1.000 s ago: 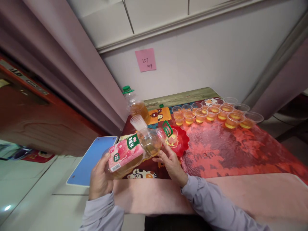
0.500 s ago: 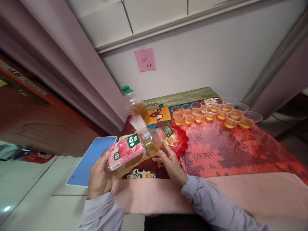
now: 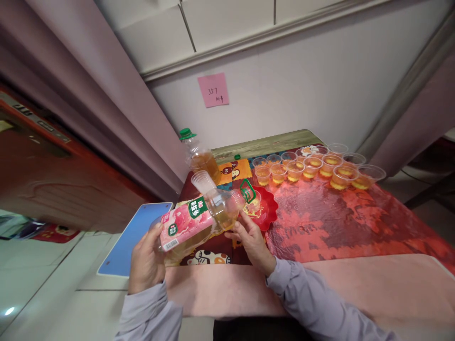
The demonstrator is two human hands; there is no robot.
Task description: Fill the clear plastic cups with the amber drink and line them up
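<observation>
A large clear juice bottle [image 3: 188, 219] with a pink label lies tilted in the air, its neck toward the right and a green handle ring around it. My left hand [image 3: 147, 258] grips its base end. Under the shoulder, my right hand [image 3: 251, 244] supports it with thumb and fingers. Pale yellow juice sits inside. Beneath the mouth is a red scalloped plate [image 3: 272, 213] with a clear plastic cup [image 3: 253, 204] on it, partly hidden by the neck. Whether juice is flowing cannot be made out.
Several clear cups of juice [image 3: 295, 170] stand in rows at the back right. A second juice bottle [image 3: 204, 163] with a green cap stands behind, near a stack of clear cups [image 3: 203, 181]. A small green cap [image 3: 237, 157] lies at the back. A blue board [image 3: 131, 241] is at left.
Hardly anything differs. Both hands keep the bottle in the same tilted position, while the view has shifted very slightly.
</observation>
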